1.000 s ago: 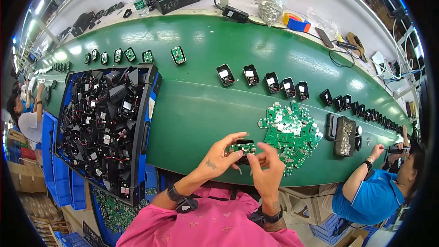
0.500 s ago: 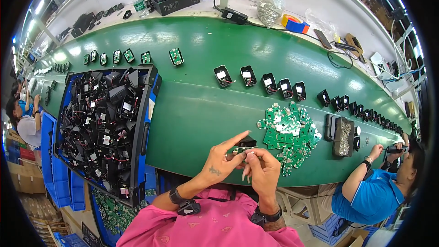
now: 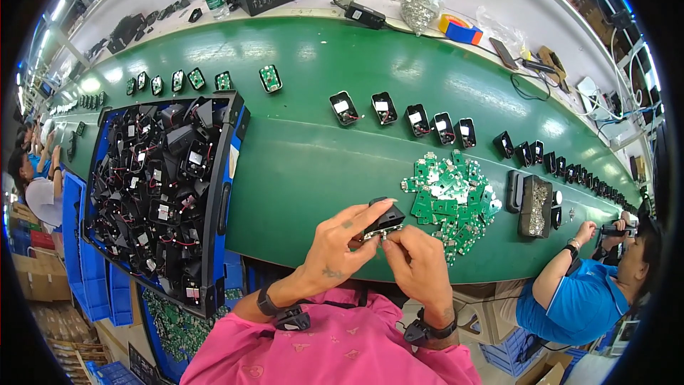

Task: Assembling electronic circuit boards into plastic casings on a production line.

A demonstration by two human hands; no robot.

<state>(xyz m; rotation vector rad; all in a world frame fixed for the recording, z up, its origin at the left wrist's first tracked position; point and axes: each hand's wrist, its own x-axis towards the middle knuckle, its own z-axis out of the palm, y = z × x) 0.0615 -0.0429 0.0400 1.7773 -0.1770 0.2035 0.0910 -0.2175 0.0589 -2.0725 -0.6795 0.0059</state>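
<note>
My left hand (image 3: 335,246) is wrapped round a small black plastic housing (image 3: 388,215), held tilted above the near edge of the green table. A circuit board (image 3: 383,231) shows along the housing's near side, edge-on. Close against that edge, my right hand (image 3: 417,260) has thumb and forefinger pinched together; whatever is between them is too small to make out. Just right of my hands lies a loose heap of green circuit boards (image 3: 456,203).
At left stands a blue-edged crate (image 3: 226,192) full of black housings with wires. Housings with white labels (image 3: 344,108) line the green table (image 3: 299,142); others holding green boards (image 3: 270,78) stand far left. A foam block (image 3: 534,207) lies near a co-worker in blue (image 3: 577,306) at right.
The housing has tipped in my left hand, so more of its black outside and the board's edge show. My right hand has shifted slightly right and its fingers have drawn in.
</note>
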